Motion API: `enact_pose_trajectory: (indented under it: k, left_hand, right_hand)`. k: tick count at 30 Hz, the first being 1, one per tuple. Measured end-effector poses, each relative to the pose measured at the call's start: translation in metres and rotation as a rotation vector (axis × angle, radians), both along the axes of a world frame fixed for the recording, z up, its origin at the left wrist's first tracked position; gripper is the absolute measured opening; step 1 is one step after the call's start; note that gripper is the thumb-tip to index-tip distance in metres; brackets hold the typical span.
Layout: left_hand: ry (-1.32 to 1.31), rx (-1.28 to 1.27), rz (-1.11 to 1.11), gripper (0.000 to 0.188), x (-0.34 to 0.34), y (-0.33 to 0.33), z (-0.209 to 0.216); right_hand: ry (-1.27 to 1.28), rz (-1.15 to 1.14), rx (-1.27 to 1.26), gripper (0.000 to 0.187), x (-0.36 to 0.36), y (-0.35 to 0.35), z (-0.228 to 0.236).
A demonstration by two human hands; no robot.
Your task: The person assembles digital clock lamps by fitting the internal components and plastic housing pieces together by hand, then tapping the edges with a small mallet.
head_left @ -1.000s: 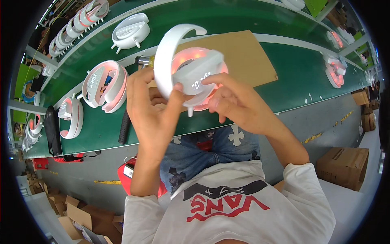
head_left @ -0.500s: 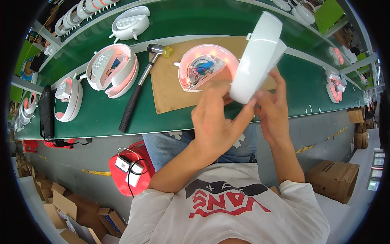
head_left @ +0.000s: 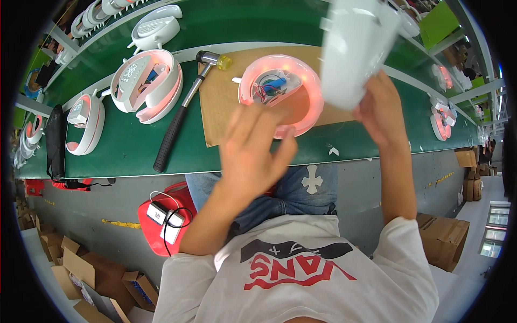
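Note:
My right hand grips the lower end of a glossy white plastic cover, which stands tilted up off the bench and is smeared by motion. A round lamp body, its ring glowing pink, lies on a cardboard sheet; wires and a blue part show inside its open housing. My left hand hovers over the near left side of the lamp body, fingers spread and slightly blurred, with nothing seen in them. Whether its fingertips touch the ring I cannot tell.
A mallet with a yellow head lies left of the lamp body. Further left stand several white lamp units and a black pouch. More units sit at the bench's far right. A red stool holds a white device and cables.
My left hand has let go of the white cover and moved left and down. My right hand has carried the cover up and to the right, uncovering more of the glowing ring.

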State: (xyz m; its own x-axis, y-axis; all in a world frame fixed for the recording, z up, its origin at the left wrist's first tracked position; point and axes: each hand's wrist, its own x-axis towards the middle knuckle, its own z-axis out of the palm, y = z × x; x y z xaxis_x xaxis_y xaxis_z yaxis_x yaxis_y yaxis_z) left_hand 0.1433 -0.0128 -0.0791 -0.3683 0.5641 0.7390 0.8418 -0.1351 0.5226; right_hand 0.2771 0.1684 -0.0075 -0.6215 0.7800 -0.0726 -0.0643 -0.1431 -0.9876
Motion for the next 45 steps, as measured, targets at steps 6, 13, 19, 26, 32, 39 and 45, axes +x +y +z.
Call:
enact_pose_trajectory:
  k: [6, 13, 19, 26, 32, 39, 45]
  left_hand:
    - [0.265, -0.265, 0.082, 0.019, -0.043, 0.011, 0.000]
    - [0.008, -0.313, 0.170, 0.020, -0.052, 0.011, 0.011]
    - [0.245, -0.371, 0.065, 0.020, -0.072, 0.037, 0.020]
    - [0.389, -0.527, -0.138, 0.028, -0.089, 0.062, 0.025]
    - [0.353, -0.557, -0.237, 0.022, -0.086, 0.072, 0.026]
    - [0.358, -0.669, -0.231, 0.023, -0.088, 0.079, 0.027]
    - [0.288, -0.653, -0.217, 0.023, -0.087, 0.083, 0.023]
  right_hand:
    - [-0.002, 0.335, 0.043, 0.019, -0.063, 0.027, 0.007]
    - [-0.053, 0.522, 0.091, 0.013, -0.075, 0.088, -0.016]
    - [-0.167, 0.501, 0.013, 0.019, -0.061, 0.114, -0.049]
    - [-0.121, 0.349, -0.071, 0.013, -0.050, 0.130, -0.080]
    - [-0.098, 0.427, -0.117, 0.018, -0.046, 0.141, -0.087]
    - [0.007, 0.284, -0.100, 0.011, -0.050, 0.133, -0.093]
    - [-0.001, 0.273, -0.074, 0.012, -0.051, 0.125, -0.086]
